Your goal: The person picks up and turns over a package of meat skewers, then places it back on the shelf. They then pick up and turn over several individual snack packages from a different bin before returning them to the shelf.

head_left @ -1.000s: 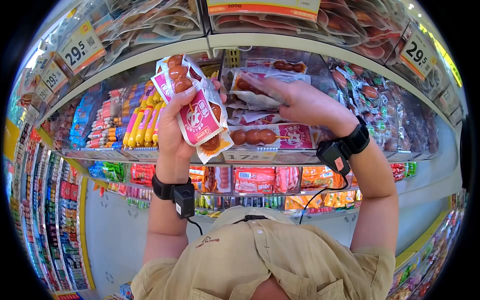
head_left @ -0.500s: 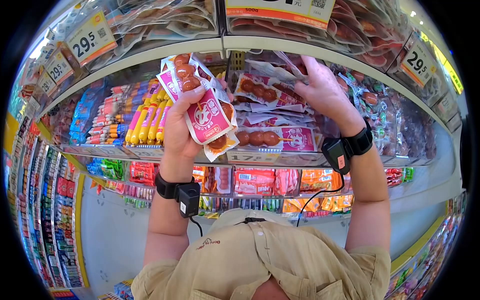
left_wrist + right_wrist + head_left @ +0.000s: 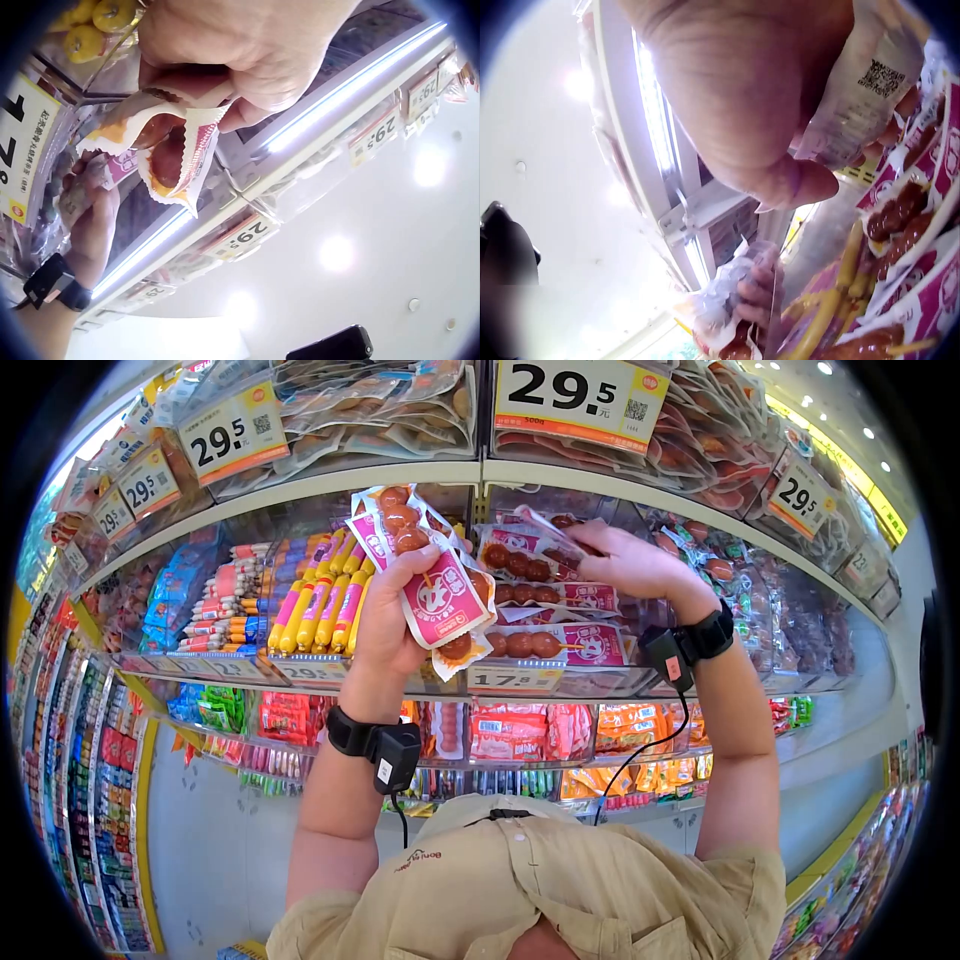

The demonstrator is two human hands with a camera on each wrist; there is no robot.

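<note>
In the head view my left hand [image 3: 390,615] grips a few pink-and-white packets of skewered meatballs [image 3: 445,600], thumb across their front. Brown balls show through the clear parts, and the packets' crimped ends [image 3: 180,196] hang below that hand in the left wrist view. My right hand [image 3: 640,565] is over the shelf bin, holding another packet [image 3: 855,105] between thumb and fingers, its printed back with a QR code showing. Beneath it lie several more meatball skewer packets [image 3: 530,595] in the bin.
Left of that bin are yellow-wrapped sausages [image 3: 325,600]; to its right, clear-bagged snacks [image 3: 760,585]. A price label [image 3: 515,678] runs along the bin's front edge. An upper shelf edge [image 3: 610,482] with price cards [image 3: 580,400] overhangs the hands. Lower shelves hold red packs [image 3: 510,730].
My right hand has shifted among the bin's packets, first to the right, then back left, with a packet in its fingers. The left hand keeps its packets. The head view has tilted up slightly.
</note>
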